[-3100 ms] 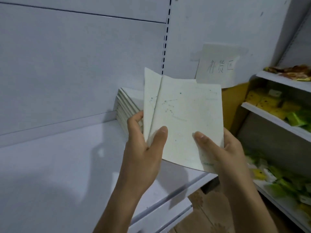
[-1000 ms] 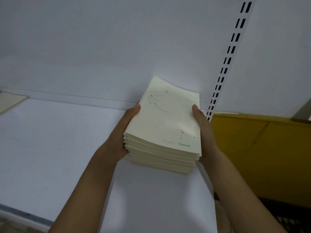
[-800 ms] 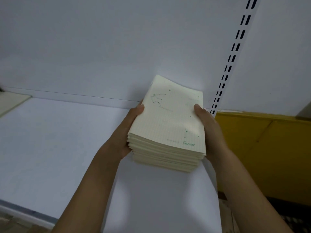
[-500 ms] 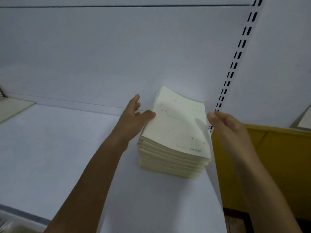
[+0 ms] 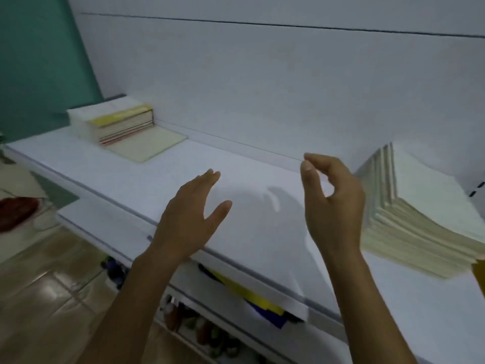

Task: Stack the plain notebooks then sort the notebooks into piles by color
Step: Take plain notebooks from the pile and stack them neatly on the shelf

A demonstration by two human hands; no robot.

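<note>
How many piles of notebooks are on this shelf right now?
2. A cream stack at the right end; a mixed stack at the far left, a loose cream notebook against it. More may lie outside the frame.

shelf (image 5: 126, 177): white, flat, running from the far left to the near right, with a grey strip along its front edge. back panel (image 5: 262, 74): white, upright behind the shelf, crossed by one thin dark horizontal seam near the top. slots (image 5: 476, 189): dark, at the far right edge of the panel. wall (image 5: 39, 61): teal, left of the panel. floor (image 5: 39, 298): glossy brown tiles with pale reflections. lower shelf (image 5: 105, 219): white, below the upper one and projecting forward of it. packs (image 5: 252, 295): yellow and blue, under the upper shelf, blurred. light: soft, even, slightly bluish.
</note>
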